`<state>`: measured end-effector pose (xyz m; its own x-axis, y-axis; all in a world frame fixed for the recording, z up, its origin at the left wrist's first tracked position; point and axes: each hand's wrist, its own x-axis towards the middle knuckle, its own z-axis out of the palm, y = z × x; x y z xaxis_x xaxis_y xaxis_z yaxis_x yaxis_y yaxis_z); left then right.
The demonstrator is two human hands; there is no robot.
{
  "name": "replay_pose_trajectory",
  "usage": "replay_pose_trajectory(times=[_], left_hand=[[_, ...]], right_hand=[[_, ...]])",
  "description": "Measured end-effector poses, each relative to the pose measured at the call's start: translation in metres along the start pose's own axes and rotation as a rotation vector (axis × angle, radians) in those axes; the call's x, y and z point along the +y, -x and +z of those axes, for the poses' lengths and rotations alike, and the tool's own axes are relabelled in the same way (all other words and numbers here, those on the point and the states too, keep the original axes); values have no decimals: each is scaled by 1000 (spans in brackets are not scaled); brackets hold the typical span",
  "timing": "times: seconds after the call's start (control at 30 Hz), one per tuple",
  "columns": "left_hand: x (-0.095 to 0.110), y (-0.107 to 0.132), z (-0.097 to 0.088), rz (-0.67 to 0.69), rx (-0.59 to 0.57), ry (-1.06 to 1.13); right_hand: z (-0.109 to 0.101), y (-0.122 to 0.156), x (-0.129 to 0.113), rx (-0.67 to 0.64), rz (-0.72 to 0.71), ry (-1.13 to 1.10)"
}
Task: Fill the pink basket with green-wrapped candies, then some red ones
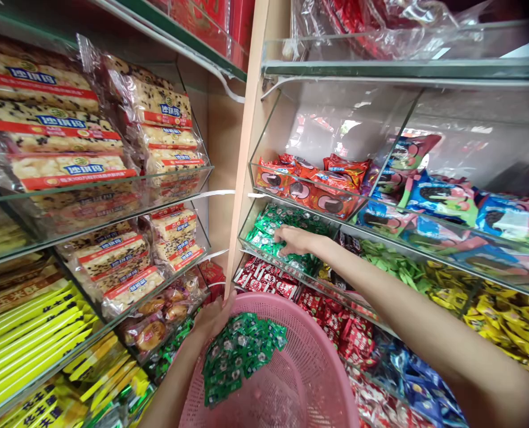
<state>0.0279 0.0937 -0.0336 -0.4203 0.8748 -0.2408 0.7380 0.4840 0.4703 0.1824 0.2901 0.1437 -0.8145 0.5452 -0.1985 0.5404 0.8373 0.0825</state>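
Note:
My left hand [213, 318] grips the rim of a pink plastic basket [324, 339], which is tilted so that I look down into it. Small green candy packets [242, 351] lie heaped against its left inner side, and some of its bottom shows bare. My right hand [295, 241] reaches into a glass-fronted shelf bin, palm down, over more green candy packets [267, 223]. Its fingers are bent and a little apart, and I see nothing held in them. The undersides of its fingertips are hidden.
Glass shelf edges [309, 202] run just above and below my right hand. A wooden post [246, 137] stands between the two shelf units. Wrapped pastry bars [72, 169] fill the left shelves. Red snack packs [331, 181] and yellow packets [505, 315] sit at the right.

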Motion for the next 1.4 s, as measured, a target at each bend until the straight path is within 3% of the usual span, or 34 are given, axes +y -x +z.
replay_pose_trajectory(times=[0.13,0.27,0.7,0.97,1.07,1.23,1.4], left_hand=[[-1,0,1,-3,-34,9],[-3,-1,2,0,-39,11],[-7,-2,1,-31,-54,-12],[-8,-4,2,-23,-45,0],[-6,-5,2,-31,-55,-4],[-3,-5,0,-28,-56,-11],[-2,-3,-2,-42,-62,-2]], right_hand=[[-4,3,-6,21,-103,49],[-5,5,-13,-38,-240,122],[0,1,-1,-111,-82,125],[-16,8,11,40,-96,11],[-21,14,8,77,-25,-90],[-9,18,-3,-1,274,-422],[-4,17,-13,-8,343,-270]])
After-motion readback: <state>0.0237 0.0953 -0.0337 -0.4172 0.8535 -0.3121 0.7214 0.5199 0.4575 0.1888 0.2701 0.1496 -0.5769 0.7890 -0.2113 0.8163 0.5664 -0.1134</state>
